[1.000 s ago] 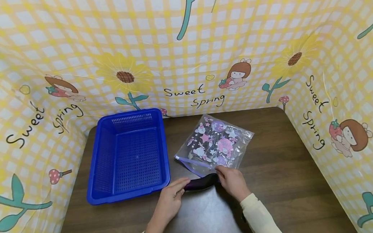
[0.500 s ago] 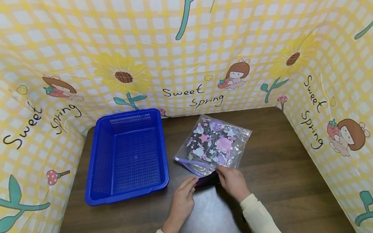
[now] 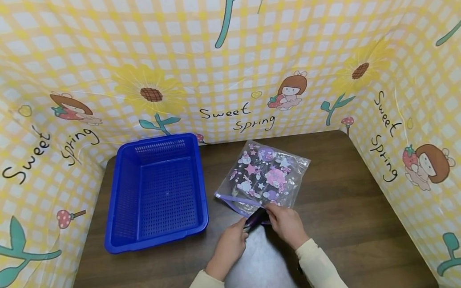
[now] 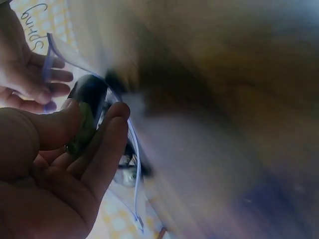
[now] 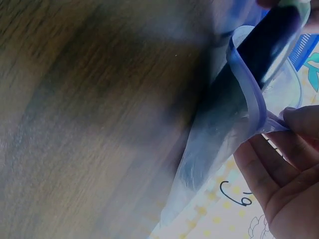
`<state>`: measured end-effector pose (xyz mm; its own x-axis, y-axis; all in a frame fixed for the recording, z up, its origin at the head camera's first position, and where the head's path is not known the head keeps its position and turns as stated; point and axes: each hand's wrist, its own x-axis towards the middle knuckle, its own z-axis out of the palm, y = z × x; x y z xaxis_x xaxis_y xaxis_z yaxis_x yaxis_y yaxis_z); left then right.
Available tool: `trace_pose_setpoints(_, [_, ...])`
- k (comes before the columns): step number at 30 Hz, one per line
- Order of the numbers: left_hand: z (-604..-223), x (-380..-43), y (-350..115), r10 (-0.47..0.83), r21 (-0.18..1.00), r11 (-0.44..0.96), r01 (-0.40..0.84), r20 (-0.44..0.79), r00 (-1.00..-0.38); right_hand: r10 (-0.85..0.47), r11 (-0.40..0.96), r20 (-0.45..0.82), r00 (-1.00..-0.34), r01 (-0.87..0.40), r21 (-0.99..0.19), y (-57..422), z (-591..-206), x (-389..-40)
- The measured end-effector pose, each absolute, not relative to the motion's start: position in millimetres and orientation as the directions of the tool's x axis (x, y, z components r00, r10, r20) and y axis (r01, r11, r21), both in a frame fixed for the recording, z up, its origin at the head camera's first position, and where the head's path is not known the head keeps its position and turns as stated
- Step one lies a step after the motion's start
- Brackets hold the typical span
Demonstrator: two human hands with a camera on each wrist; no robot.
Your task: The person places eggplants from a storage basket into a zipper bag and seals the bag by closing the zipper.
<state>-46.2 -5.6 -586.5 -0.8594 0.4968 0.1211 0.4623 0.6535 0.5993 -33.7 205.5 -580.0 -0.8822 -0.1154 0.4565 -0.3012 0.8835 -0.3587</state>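
My left hand (image 3: 230,247) pinches a dark purple eggplant (image 3: 255,219) by its green stem end (image 4: 85,124), between thumb and fingers. The opposite end points into the mouth of a clear zip bag (image 3: 262,175) printed with pink, purple and white cartoon figures. In the right wrist view much of the eggplant (image 5: 271,45) lies inside, its far end showing dimly through the plastic. With thumb and fingers, my right hand (image 3: 287,225) grips the purple zip edge (image 5: 251,97) and keeps the mouth apart.
An empty blue plastic basket (image 3: 115,214) with perforated sides stands left of the bag on the dark wooden table (image 3: 353,233). Yellow-checked cloth (image 3: 225,73) with flower and girl prints walls off the back and both sides.
The left hand has moved right with the eggplant, sliding it into the bag's mouth and tilting it. Less of the eggplant shows outside. The right hand stays at the bag's edge.
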Motion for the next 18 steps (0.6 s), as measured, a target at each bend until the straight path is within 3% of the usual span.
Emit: trace_pose_setpoints(18, [-585.9,-68.5,41.0,0.394,0.399,0.828,0.393,0.085,-0.915,-0.112,0.881,0.463,-0.880,-0.303,-0.363,204.3,-576.0,-33.1])
